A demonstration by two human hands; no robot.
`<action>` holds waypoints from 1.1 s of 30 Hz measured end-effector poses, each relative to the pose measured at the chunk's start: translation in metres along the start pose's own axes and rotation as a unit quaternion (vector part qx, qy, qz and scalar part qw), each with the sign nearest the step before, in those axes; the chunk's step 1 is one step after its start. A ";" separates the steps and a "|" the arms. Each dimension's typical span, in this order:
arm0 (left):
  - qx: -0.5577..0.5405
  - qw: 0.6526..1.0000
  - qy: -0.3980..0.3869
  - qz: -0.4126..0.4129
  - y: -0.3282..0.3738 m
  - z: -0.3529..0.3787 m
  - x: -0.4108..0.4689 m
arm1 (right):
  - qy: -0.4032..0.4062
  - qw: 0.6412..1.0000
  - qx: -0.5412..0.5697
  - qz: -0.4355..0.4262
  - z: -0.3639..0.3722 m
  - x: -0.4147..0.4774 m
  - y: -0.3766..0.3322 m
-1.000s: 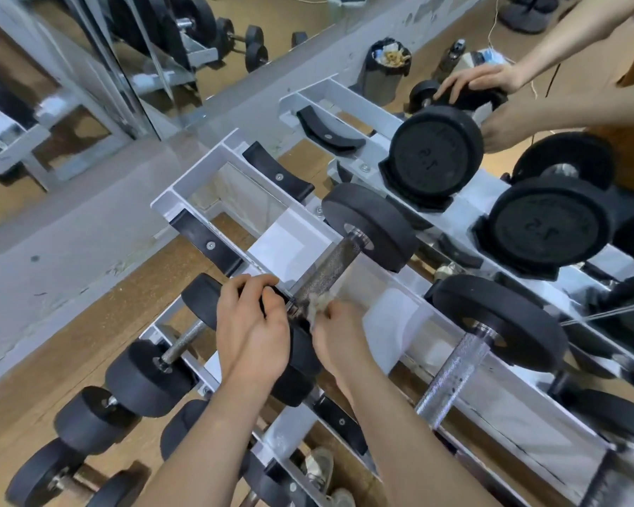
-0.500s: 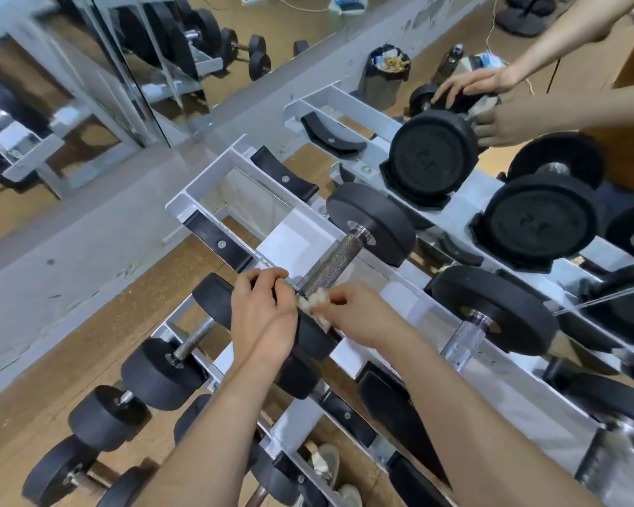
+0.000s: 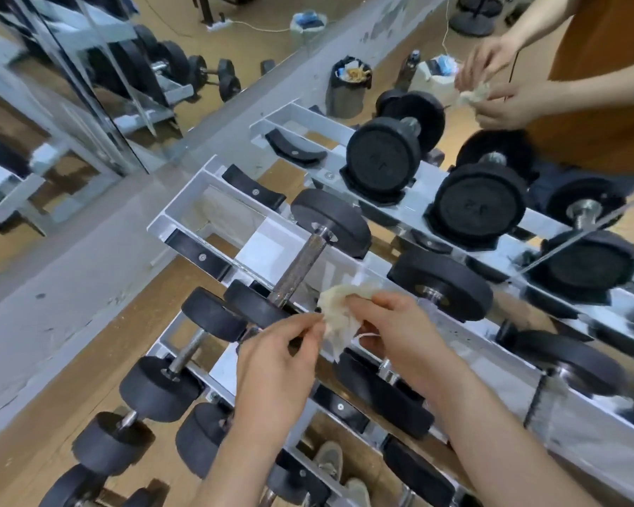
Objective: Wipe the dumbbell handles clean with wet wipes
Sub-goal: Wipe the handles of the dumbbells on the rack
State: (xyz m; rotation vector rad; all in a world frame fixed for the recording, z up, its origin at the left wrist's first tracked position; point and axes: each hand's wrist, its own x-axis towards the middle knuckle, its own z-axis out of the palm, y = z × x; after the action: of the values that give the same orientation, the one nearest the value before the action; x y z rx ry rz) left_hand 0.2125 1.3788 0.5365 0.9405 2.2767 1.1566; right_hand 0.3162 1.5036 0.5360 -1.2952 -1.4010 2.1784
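Two hands work one crumpled wet wipe just beside the knurled handle of a dumbbell lying across the middle tier of a steel rack. The left hand pinches the wipe's edge between thumb and fingertips. The right hand has its grip closed on the bunched other side, apparently refolding it, though blur hides how the fingers lie. Soft, damp and nearly weightless, the wipe is best gathered into a pad. The dumbbell is heavy and rigid, and its rough bar is likely to snag cloth; it looks best steadied by its near rubber head while the pad wraps the bar.
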 end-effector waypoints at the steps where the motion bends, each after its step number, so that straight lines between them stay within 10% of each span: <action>1: -0.087 0.994 -0.004 -0.065 0.011 0.002 -0.004 | 0.024 0.998 0.055 0.005 -0.007 -0.010 0.002; 9: -0.515 0.806 -0.101 -0.275 0.057 0.024 -0.024 | 0.082 0.952 0.293 -0.012 -0.053 -0.067 0.017; 15: -0.161 0.983 -0.072 -0.041 0.053 0.052 -0.027 | 0.059 0.968 0.245 -0.002 -0.078 -0.085 0.024; 26: 0.058 0.984 -0.075 0.151 0.018 0.094 0.019 | 0.319 0.946 0.039 -0.032 -0.090 -0.038 0.091; 30: 0.226 0.955 -0.150 0.116 0.011 0.109 0.021 | 0.278 0.953 -0.113 0.033 -0.086 -0.016 0.114; 33: 0.271 0.942 -0.185 0.063 0.015 0.113 0.015 | 0.316 0.914 -0.237 -0.091 -0.084 -0.019 0.119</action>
State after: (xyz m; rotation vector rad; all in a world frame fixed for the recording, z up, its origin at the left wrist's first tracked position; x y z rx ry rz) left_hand 0.2777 1.4572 0.4841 1.3858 2.2660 0.3308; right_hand 0.4212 1.4822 0.4358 -1.7267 -1.7018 1.1516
